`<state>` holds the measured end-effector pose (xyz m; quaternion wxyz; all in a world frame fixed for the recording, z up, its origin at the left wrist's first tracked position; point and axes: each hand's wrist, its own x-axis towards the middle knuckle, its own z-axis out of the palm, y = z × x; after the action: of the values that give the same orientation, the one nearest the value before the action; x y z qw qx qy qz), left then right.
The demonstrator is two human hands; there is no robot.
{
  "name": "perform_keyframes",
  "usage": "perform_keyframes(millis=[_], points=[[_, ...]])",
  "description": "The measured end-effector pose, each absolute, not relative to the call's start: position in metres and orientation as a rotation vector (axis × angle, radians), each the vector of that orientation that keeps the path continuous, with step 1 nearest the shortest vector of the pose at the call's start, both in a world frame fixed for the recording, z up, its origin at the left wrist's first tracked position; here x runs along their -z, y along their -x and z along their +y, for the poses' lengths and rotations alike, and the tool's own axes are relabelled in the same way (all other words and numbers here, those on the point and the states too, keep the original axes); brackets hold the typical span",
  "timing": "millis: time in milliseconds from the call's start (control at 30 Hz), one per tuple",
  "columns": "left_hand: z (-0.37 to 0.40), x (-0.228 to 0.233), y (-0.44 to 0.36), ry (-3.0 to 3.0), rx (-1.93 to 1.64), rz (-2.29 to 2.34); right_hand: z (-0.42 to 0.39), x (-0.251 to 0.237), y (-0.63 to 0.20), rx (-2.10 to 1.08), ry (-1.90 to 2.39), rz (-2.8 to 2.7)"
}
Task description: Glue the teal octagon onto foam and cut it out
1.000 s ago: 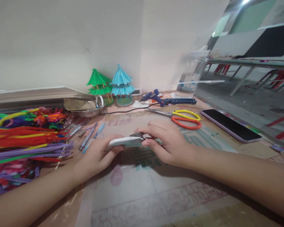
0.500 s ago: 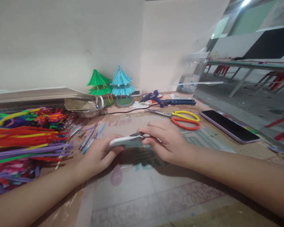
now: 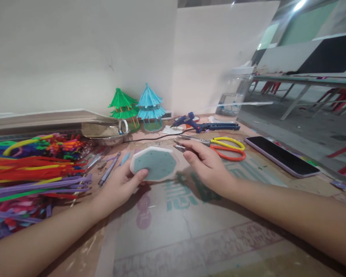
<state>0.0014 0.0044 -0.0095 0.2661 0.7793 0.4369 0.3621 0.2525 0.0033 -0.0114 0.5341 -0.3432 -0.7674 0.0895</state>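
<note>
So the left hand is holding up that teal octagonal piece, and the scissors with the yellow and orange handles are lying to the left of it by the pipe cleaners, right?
Not quite. The left hand does hold the teal octagonal piece, but the scissors with the yellow and orange handles lie to its right, between the right hand and the phone. The pipe cleaners are on the left. The head view shows this.

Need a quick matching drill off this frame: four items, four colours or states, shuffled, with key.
Items:
1. octagonal board
2. scissors
3. glue gun
4. phone

States:
A. dark screen, lying flat at the right
B. tilted up in the left hand, teal face with white edge
C. blue, lying on its side near the wall
D. yellow and orange handles, beyond the right hand

Pairs: 1-B, 2-D, 3-C, 4-A
</note>
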Motion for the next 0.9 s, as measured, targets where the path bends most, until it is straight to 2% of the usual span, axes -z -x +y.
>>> perform_keyframes(millis=[333, 900], points=[[0.012, 0.012, 0.004, -2.36, -1.021, 1.219, 0.009, 0.015, -0.254, -0.13, 0.791, -1.911], [0.006, 0.008, 0.002, -2.396, -0.955, 1.104, 0.001, 0.006, -0.257, 0.051, 0.641, -2.11]])
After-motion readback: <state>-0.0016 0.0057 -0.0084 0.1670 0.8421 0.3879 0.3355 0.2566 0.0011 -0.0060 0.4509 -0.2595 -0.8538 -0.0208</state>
